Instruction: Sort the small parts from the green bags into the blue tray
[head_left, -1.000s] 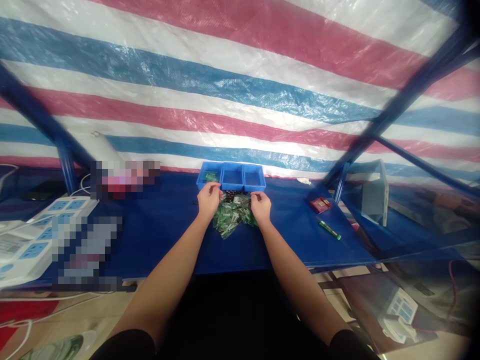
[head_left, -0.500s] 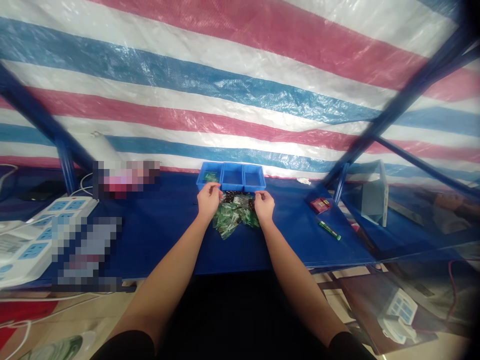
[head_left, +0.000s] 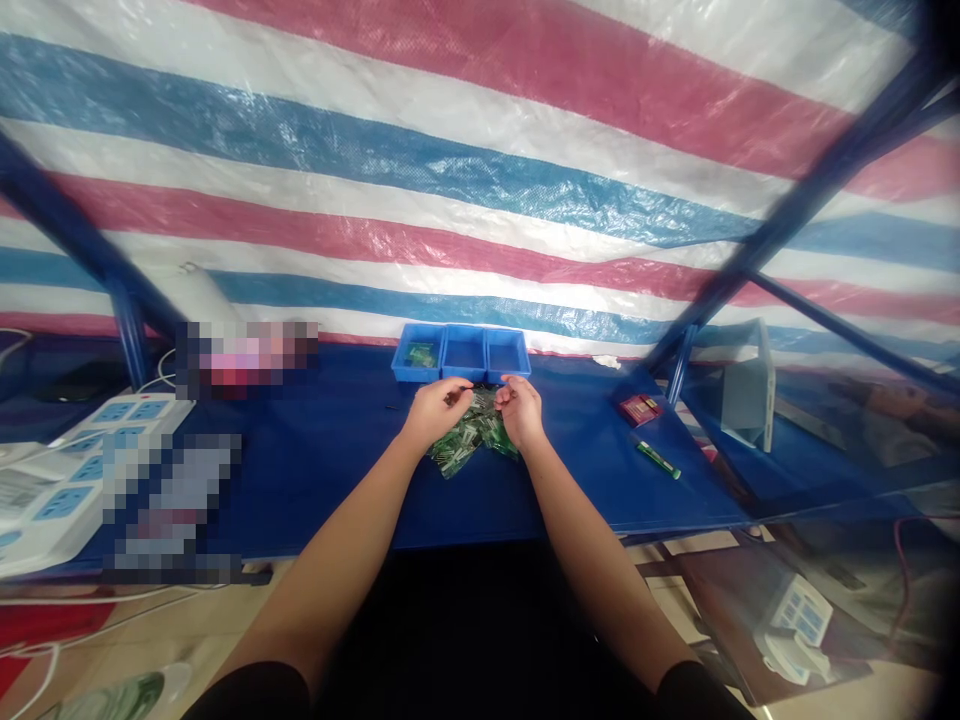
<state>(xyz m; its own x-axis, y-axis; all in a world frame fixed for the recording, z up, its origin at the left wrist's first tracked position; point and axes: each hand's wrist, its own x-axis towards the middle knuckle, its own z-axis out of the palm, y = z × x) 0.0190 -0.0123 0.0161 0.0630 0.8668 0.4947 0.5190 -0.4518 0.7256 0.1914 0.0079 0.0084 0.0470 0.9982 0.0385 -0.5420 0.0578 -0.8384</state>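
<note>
A pile of small green parts [head_left: 466, 440] lay on the blue table [head_left: 315, 470], directly beneath both hands. The left hand [head_left: 435, 412] and right hand [head_left: 519, 412] met above it, fingers curled; what they pinched could not be told. Three blue bins [head_left: 463, 353] stood just behind.

Two bare forearms in view, no watch, rings or gloves seen. Left hand [head_left: 436, 409] and right hand [head_left: 519, 411] uncovered, fingers slim, nails too small to judge. Black short sleeves [head_left: 255, 695] show at upper arms near bottom edge, one each side, plain fabric, no print or marking visible. Dark clothing fills gap between arms at frame bottom; detail lost in shadow.
</note>
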